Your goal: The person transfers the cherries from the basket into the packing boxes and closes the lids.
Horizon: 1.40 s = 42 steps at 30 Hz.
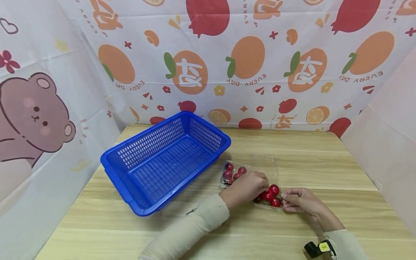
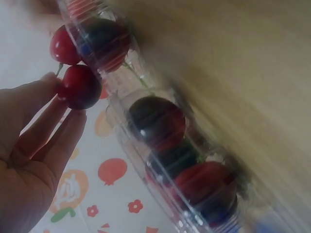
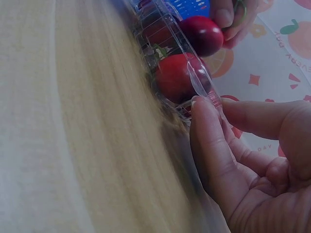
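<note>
My left hand [image 1: 248,186] is over a clear plastic box [image 3: 198,80], its thumb and fingertips pinching a dark red cherry [image 2: 81,87] near its green stem. Several red cherries [image 1: 268,196] lie in this box, at the right of the pair on the table. Thumb and fingers of my right hand [image 1: 303,202] pinch the box's right edge. Its transparent lid [image 1: 267,167] stands folded back behind it. To the left, partly hidden by my left hand, a second clear box also contains several cherries [image 1: 228,174].
A large blue plastic basket [image 1: 117,186] with slotted sides stands on the left of the wooden table [image 1: 325,159]. A small dark stem-like piece [image 1: 191,211] lies beside my left sleeve. Printed cloth [image 1: 211,72] hangs behind the table and along both sides.
</note>
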Available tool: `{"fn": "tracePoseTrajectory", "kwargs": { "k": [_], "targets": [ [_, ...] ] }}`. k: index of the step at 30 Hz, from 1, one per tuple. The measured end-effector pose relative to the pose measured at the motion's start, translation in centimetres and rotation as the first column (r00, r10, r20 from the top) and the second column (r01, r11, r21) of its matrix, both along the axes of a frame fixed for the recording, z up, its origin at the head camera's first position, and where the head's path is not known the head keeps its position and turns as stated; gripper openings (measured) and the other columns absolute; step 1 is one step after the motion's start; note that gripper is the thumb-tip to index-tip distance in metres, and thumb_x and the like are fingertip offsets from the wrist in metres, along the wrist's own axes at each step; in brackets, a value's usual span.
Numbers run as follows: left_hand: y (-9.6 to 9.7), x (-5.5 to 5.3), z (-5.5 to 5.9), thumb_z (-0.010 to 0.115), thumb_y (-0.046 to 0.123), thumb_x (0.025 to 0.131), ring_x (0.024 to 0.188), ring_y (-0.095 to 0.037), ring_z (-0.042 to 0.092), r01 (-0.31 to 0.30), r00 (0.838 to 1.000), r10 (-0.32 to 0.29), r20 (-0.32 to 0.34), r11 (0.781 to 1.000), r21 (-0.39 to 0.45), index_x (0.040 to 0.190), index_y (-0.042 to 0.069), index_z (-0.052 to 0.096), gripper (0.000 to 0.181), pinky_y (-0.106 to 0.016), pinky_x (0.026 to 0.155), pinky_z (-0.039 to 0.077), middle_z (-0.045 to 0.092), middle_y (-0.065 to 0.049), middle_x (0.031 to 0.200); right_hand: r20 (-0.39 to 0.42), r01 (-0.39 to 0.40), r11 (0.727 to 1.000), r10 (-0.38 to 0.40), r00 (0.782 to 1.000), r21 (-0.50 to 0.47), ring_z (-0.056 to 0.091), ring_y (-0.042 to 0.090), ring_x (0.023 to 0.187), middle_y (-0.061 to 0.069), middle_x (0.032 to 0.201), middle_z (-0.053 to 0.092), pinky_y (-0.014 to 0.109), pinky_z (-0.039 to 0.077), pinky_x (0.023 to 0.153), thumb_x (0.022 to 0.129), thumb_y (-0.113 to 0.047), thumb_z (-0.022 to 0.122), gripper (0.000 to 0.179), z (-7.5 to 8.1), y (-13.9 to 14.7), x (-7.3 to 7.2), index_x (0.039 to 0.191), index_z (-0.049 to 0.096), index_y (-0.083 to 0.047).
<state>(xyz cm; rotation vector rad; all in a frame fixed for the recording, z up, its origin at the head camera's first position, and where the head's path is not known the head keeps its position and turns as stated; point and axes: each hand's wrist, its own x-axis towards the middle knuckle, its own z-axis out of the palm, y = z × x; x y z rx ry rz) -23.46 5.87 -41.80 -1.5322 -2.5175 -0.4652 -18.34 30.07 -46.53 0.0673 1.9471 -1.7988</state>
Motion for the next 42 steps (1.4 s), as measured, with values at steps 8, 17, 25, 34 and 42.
{"fn": "tracePoseTrajectory", "kwargs": {
  "k": [8,17,25,34,42],
  "targets": [
    [0.5,0.0,-0.5,0.061,0.015,0.094,0.083,-0.002,0.063,-0.041,0.998,0.042,0.051,0.999,-0.024,0.091,0.015,0.076,0.015,-0.010,0.076,0.048,0.070,0.005,0.091,-0.002,0.001,1.000,-0.001,1.000,0.008,0.066,0.012,0.076,0.004,0.085,0.066,0.028,0.057,0.075,0.095,-0.014,0.058,0.021,0.0,-0.1,0.0,0.105,0.059,0.005],
    [0.9,-0.2,-0.8,0.061,0.014,0.094,0.076,-0.003,0.061,-0.107,0.991,0.112,0.074,0.992,-0.061,0.093,0.012,0.074,0.013,-0.012,0.069,0.049,0.070,0.004,0.087,0.000,0.004,1.000,-0.004,1.000,0.016,0.066,0.013,0.076,0.004,0.085,0.066,0.029,0.057,0.075,0.095,-0.015,0.059,0.023,0.0,-0.1,0.0,0.105,0.059,0.006],
    [1.1,0.3,-1.5,0.057,0.024,0.097,0.094,-0.011,0.066,-0.151,0.988,0.151,-0.010,0.978,-0.143,0.130,0.003,0.053,0.040,-0.021,0.083,0.052,0.068,-0.003,0.105,0.000,0.013,1.000,-0.013,1.000,0.007,0.065,0.012,0.075,0.004,0.084,0.066,0.028,0.057,0.074,0.095,-0.014,0.059,0.021,0.0,-0.1,0.0,0.105,0.060,0.005],
    [0.5,2.3,-1.6,0.035,0.046,0.101,0.143,-0.025,0.025,-0.124,0.991,0.133,0.006,0.936,-0.330,0.150,0.014,0.032,0.058,-0.039,0.115,0.025,0.025,-0.007,0.156,0.004,0.019,1.000,-0.019,1.000,0.015,0.065,0.012,0.075,0.004,0.085,0.066,0.029,0.057,0.074,0.095,-0.015,0.059,0.023,-0.1,-0.1,0.0,0.106,0.060,0.006],
    [0.5,3.4,-2.2,0.024,0.059,0.098,0.146,-0.029,0.012,-0.085,0.991,0.121,0.054,0.895,-0.439,0.155,0.020,0.015,0.069,-0.041,0.118,0.015,0.004,-0.003,0.162,-0.005,0.014,1.000,-0.014,1.000,0.028,0.065,0.013,0.076,0.004,0.086,0.066,0.029,0.057,0.075,0.095,-0.015,0.059,0.026,0.0,-0.1,0.0,0.108,0.058,0.007]
  ]
}}
